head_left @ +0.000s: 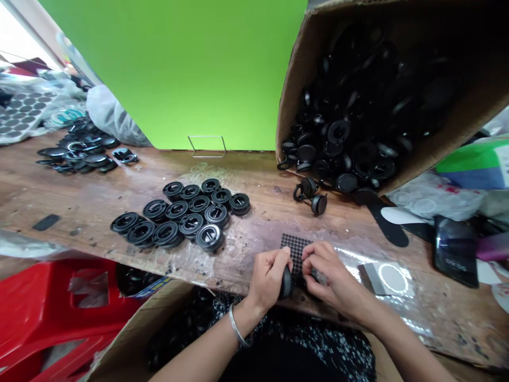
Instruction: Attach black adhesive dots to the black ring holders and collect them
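My left hand (267,277), a silver bangle on its wrist, grips a round black plastic part (286,284) with a ridged rim just above the table's front edge. Beside it, the curled fingers of my right hand (326,275) meet at the right side of a sheet of small black dots (293,244). Whatever those fingertips pinch, if anything, is too small or hidden to name. Both hands partly cover the sheet. Left of my hands, round black parts (192,224) stand in rows on the wooden table (246,244).
An open cardboard box (292,74) spills black parts at the back right, beside a green panel (199,74). Black discs (85,151) are piled far left. A dark phone-like object (454,249) lies right. A red stool (40,302) and another carton (131,329) stand below the table.
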The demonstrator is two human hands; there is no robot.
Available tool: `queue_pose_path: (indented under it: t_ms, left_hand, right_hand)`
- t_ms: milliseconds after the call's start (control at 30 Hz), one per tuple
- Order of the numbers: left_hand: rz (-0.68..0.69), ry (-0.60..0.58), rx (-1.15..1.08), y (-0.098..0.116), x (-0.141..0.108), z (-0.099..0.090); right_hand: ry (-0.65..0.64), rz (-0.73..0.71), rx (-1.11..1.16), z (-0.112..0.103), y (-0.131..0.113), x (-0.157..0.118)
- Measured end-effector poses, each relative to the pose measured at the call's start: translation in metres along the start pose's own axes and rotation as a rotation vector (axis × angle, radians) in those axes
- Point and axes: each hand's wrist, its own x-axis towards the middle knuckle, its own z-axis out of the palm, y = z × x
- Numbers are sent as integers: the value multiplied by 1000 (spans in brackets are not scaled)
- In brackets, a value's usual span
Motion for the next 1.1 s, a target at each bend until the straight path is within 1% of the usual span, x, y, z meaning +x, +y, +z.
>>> queue_pose_path:
  t_ms: [100,167,233,300,400,500,567,633,700,733,767,800,833,867,900,933,967,1000,1033,1067,1100]
  left_hand:
    - [-1,-34,10,1,1,1]
    - [22,-51,48,3,1,1]
    - [40,-48,77,4,3,1]
    - [22,-25,59,5,5,1]
    - [-96,57,-44,2,11,-2]
    - [-235,147,-151,-2,16,-3]
    - [-278,187,-181,-3,18,-2]
    - [-293,195,-177,-2,17,2]
    - [-287,151,-154,2,15,5]
    - [-259,108,-130,6,14,6]
    - [-200,46,-95,10,12,5]
    - [-105,-28,-47,16,10,4]
    - [11,-117,15,21,8,2]
    - [127,-219,91,26,6,-1]
    - [227,-323,169,30,4,-4]
    - [297,-408,238,32,3,-6]
    - [334,-456,290,33,2,-8]
    - [338,-462,320,32,1,-10]
    - [309,-434,321,30,1,-12]
    - [251,-384,289,26,2,-13]
    - [168,-327,225,22,2,-15]
  right_hand:
    - [-92,36,17,-5,-2,1]
    - [-104,48,-33,-6,-5,1]
    - [-78,41,-66,-5,-8,2]
    - [-33,37,-32,-5,-10,1]
    - [55,7,7,-3,-13,-5]
    - [235,-76,-172,8,-11,-16]
    - [377,-106,-274,22,-6,-24]
    - [449,-120,-243,34,1,-28]
    - [469,-112,-107,38,7,-31]
    - [465,-78,-24,37,9,-31]
    - [448,-11,63,33,9,-31]
    - [425,92,153,26,8,-31]
    - [383,213,237,19,7,-30]
    - [314,339,322,10,5,-30]
    - [257,438,402,2,3,-30]
    - [197,492,468,-6,2,-30]
    - [149,521,546,-13,3,-31]
    - [126,551,644,-18,4,-32]
    - [122,582,735,-22,6,-33]
    - [143,616,793,-23,9,-35]
    - [178,646,793,-23,12,-38]
